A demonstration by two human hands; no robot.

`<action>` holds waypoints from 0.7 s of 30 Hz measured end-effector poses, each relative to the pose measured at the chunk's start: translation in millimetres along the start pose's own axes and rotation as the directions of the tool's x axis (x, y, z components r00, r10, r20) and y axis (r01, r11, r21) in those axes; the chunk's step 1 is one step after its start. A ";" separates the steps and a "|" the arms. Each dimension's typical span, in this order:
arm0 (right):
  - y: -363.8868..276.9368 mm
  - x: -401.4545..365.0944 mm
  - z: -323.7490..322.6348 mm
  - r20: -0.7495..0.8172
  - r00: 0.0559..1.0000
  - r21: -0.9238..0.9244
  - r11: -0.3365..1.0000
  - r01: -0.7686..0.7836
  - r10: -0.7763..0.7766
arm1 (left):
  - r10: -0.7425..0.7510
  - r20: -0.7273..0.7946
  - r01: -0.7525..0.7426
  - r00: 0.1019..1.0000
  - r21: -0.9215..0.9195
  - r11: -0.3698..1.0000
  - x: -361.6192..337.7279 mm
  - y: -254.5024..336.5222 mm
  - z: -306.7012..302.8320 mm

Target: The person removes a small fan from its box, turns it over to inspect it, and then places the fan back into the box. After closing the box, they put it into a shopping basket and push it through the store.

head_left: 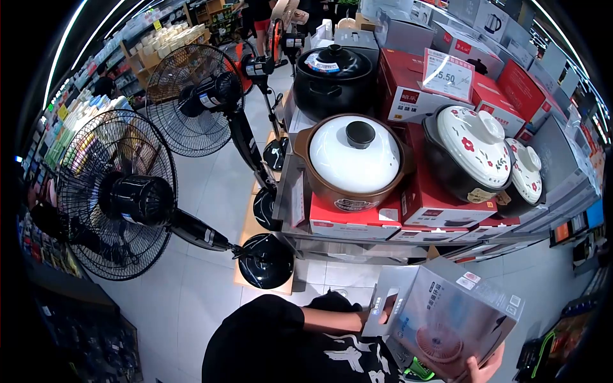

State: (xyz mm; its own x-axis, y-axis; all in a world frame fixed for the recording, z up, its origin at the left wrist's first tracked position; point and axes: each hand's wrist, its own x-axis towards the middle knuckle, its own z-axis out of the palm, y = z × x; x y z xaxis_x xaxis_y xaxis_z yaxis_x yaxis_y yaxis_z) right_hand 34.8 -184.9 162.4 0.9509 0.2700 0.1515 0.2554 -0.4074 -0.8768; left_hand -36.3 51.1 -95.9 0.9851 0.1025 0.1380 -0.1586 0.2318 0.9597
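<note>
Close against the person's black shirt, a printed box tilts in both hands, a pale round fan pictured on its front panel. The left hand reaches to the side panel, where its fingers show at the dark handle cut-out and seem hooked there — how tightly, one cannot tell. The right hand grips the lower right edge, thumb on the printed face, its other fingers hidden beneath.

The carton looks stiff and probably only moderately heavy, though its glossy skin could slip under dry fingers (and if a fan is inside, knocks would be unkind). The cut-out and a supported bottom edge seem the safest holds; the broad faces might dent if squeezed.

Just beyond stands a display shelf carrying red boxes, with a brown pot and two flower-lidded pots resting on them. To the left, pedestal fans lean into view. Behind the brown pot sits a black pot; near it a price sign — and farthest off, crowded store shelves.
</note>
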 end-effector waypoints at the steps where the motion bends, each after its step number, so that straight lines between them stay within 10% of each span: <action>1: -8.8 4.5 2.0 0.013 1.000 -0.021 1.000 -0.010 0.010 | -0.180 0.059 0.190 0.982 -0.278 0.942 2.1 18.5 0.3; 4: -25.2 15.2 8.0 0.055 0.996 -0.033 0.997 -0.063 0.065 | -0.545 0.333 0.561 0.769 -0.760 0.327 -0.5 -1.9 -0.2; 5: -27.8 17.0 9.5 0.053 0.994 -0.022 0.995 -0.096 0.097 | -0.541 0.351 0.569 0.765 -0.762 0.309 -3.1 -5.8 -3.5; 12: 0.6 28.2 21.1 0.036 0.973 0.405 0.887 -0.223 0.228 | -0.399 0.193 0.430 0.897 -0.596 0.678 4.6 56.6 -9.5; 21: 195.5 -15.0 38.9 -0.078 0.923 0.893 0.438 -0.104 0.378 | -0.127 -0.205 0.068 0.971 -0.275 0.959 68.4 155.9 -6.6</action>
State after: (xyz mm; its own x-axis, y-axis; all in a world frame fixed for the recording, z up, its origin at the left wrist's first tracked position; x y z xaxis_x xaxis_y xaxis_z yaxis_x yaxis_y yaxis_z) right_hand 63.7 -234.6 -29.0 0.9874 0.0277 -0.1558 -0.1434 0.5727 -0.8072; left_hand 6.0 100.6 61.5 0.9627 0.2680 -0.0380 -0.1037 0.4950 0.8627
